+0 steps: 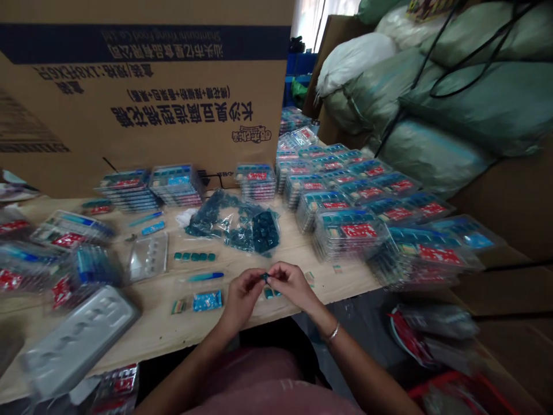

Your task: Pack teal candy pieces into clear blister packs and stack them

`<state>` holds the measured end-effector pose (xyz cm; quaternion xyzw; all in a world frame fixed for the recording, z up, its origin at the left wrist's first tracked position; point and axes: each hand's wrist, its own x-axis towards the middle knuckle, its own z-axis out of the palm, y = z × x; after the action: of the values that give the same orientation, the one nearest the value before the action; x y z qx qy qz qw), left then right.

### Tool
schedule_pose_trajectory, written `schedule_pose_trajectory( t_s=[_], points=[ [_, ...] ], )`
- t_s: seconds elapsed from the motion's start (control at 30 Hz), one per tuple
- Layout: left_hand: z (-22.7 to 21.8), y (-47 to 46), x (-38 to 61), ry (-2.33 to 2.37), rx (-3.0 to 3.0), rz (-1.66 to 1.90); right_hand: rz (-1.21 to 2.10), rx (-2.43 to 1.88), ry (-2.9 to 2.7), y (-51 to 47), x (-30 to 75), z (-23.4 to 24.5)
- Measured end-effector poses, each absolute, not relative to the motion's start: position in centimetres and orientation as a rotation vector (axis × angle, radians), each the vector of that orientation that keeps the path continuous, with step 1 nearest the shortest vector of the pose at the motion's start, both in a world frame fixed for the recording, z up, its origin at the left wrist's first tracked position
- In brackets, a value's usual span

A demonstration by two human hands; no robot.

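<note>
My left hand (242, 297) and my right hand (291, 283) meet above the front edge of the wooden table (173, 328). Both pinch one small dark teal piece (264, 277) between their fingertips. More small teal pieces (271, 293) lie on the table just under the hands. A row of teal pieces (194, 256) sits to the left, and beyond it lies a clear bag of teal pieces (235, 222). A blue stick (205, 276) and a small blue packet (207, 300) lie left of my left hand.
Stacks of filled clear blister packs (349, 222) cover the table's right side and back. Empty clear trays (80, 337) and loose packs lie at the left. A large cardboard box (142, 98) stands behind. Stuffed sacks (453, 104) pile up at the right.
</note>
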<state>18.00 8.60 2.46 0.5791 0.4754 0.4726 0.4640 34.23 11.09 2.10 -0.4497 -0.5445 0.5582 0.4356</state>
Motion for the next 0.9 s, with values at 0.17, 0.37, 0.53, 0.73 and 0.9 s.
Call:
schedule_pose_trajectory(
  t_s=[0.17, 0.37, 0.53, 0.73, 0.9],
  points=[
    [3.9, 8.7, 17.5, 1.036, 1.118, 1.090, 1.815, -1.033, -0.903, 9.6, 33.2, 2.8],
    [4.5, 7.8, 16.7, 1.034, 0.858, 1.015, 1.722, -1.068, -1.129, 8.8, 32.9, 3.1],
    [4.7, 7.8, 16.3, 1.017, 0.837, 0.985, 1.489, -1.051, -1.338, 8.3, 32.3, 3.1],
    [4.0, 6.9, 15.9, 1.035, 0.797, 0.934, 1.365, -1.028, -1.493, 6.7, 32.4, 2.6],
    [1.8, 5.1, 15.7, 1.148, 1.403, 0.889, 1.433, -1.007, -1.708, 5.4, 33.8, 1.2]
  ],
)
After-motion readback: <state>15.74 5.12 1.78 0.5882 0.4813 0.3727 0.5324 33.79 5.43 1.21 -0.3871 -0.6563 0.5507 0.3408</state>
